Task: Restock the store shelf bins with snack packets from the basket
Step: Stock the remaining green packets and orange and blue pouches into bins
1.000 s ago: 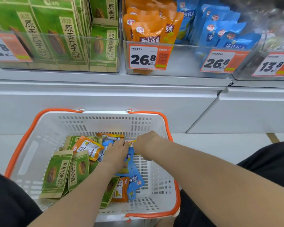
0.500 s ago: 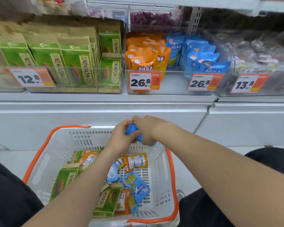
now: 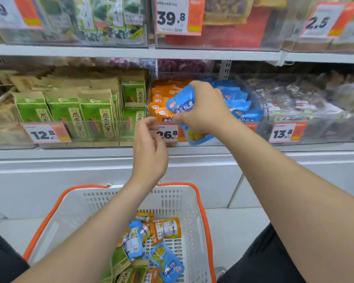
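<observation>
Head view: the step in hand is carrying one packet up from the basket (image 3: 205,221) to its bin. The right hand (image 3: 204,113) has its grip closed round a blue packet (image 3: 181,104), fingers curled over the packet's upper part while the lower end hangs free in front of the 26.8 price tag (image 3: 168,135). The packet is in the air at the near face of the clear bin (image 3: 263,119), in front of the orange packets (image 3: 159,99). The blue stock (image 3: 239,105) lies further right in the same bin.

The left hand (image 3: 149,152) hovers just below and left of the packet, fingers loosely curled, holding nothing that can be seen.

As I judge it, the next move calls for lifting the packet over the bin's near wall, shifting it right, and setting it among the blue stock, not the orange.

The room to work in is the gap between that wall's top edge and the upper shelf (image 3: 172,54); it looks ample for one packet. The green packets (image 3: 90,117) stand well left, out of the way. The basket below holds more blue, orange and green packets, so restocking is far from done.
</observation>
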Tool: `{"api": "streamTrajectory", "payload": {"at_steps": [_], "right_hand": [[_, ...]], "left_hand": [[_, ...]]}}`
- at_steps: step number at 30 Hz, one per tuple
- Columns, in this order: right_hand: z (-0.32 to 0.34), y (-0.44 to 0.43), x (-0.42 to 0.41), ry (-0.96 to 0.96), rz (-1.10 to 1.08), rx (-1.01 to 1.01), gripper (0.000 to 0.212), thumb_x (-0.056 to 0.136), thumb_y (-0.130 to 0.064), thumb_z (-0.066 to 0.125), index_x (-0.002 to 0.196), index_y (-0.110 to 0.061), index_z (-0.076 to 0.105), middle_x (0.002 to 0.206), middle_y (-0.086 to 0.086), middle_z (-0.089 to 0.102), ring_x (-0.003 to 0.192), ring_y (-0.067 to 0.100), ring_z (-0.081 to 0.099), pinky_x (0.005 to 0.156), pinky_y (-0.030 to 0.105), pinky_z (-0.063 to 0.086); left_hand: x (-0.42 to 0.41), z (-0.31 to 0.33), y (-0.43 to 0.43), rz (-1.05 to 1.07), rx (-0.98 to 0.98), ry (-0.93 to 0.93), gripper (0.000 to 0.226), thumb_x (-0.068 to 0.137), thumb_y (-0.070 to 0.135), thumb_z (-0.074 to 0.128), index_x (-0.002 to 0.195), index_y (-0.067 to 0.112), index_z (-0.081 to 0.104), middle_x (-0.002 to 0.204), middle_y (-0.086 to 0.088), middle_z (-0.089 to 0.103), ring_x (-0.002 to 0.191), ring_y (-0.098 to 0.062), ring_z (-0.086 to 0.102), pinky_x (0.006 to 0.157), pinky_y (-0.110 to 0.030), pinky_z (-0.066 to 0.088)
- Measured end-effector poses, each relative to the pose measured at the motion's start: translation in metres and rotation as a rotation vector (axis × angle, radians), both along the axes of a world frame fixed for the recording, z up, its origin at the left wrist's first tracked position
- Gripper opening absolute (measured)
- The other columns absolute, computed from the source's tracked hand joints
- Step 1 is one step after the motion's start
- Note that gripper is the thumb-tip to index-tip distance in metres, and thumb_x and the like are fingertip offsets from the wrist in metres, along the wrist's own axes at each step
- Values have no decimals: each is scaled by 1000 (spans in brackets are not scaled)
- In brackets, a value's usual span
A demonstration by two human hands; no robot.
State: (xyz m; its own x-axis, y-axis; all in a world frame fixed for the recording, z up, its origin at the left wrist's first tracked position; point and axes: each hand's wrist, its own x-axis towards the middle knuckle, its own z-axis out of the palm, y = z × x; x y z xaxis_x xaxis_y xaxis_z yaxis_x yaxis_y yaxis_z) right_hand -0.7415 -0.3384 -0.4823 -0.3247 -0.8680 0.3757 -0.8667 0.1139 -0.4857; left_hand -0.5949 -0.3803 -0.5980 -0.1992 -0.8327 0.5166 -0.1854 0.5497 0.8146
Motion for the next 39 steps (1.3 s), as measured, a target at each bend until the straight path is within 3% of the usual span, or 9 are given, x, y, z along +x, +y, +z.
{"api": "streamTrajectory", "payload": {"at_steps": [5,8,13,16,19,21,27,32,39], "right_hand": [[10,-15,-28,-88,-139,-296,31,78,-24,77,104,-21,60,97,-6,59,94,23,50,67,29,23],[7,-23,-40,-213,-186,-353,23,74,-29,82,96,-25,74,91,-9,72,91,20,66,76,29,46],[-12,-39,-59,-414,-181,-251,26,63,-33,94,82,-24,78,78,-8,75,84,17,74,73,43,62],[-24,-53,-66,-327,-222,-159,39,62,-40,98,86,-18,75,86,-1,73,87,16,68,63,31,53],[-31,-66,-65,-271,-258,-61,54,71,-43,93,103,-10,65,98,2,62,85,16,55,57,26,36],[-35,-73,-63,-314,-245,17,47,84,-36,85,105,-9,53,98,4,56,84,16,53,62,26,40],[-39,-89,-62,-304,-224,225,43,86,-32,82,106,-13,49,114,8,61,107,26,61,93,39,55],[-39,-93,-62,-304,-281,241,66,77,-35,90,126,-10,53,125,11,58,110,27,61,83,34,55],[-42,-84,-53,-163,-273,194,58,77,-25,91,120,-13,55,112,9,57,103,28,62,77,37,55]], "left_hand": [[-14,22,-18,128,-276,-234,43,84,1,60,125,14,59,126,-2,51,121,-21,47,97,-36,39],[-29,32,-26,226,-262,-339,47,83,18,69,128,21,57,142,-1,47,134,-25,40,99,-44,36],[-55,43,-41,284,-178,-495,64,82,43,72,139,24,49,164,-2,27,153,-28,19,114,-59,26],[-66,44,-55,337,-144,-606,76,76,62,71,139,27,48,169,-1,23,156,-32,15,116,-63,22],[-68,45,-70,390,-130,-667,85,70,77,67,140,30,50,163,2,36,152,-32,24,114,-63,24],[-68,44,-77,388,-68,-692,88,69,81,64,141,33,51,157,6,44,144,-34,34,110,-60,29],[-69,38,-79,399,-20,-693,68,71,69,62,133,40,60,156,11,42,133,-35,35,106,-58,30],[-65,37,-80,371,-53,-737,67,76,70,60,136,42,56,161,7,36,136,-37,31,108,-59,28],[-59,32,-80,335,-111,-722,60,85,66,55,140,41,52,167,6,26,141,-39,27,114,-59,23]]}}
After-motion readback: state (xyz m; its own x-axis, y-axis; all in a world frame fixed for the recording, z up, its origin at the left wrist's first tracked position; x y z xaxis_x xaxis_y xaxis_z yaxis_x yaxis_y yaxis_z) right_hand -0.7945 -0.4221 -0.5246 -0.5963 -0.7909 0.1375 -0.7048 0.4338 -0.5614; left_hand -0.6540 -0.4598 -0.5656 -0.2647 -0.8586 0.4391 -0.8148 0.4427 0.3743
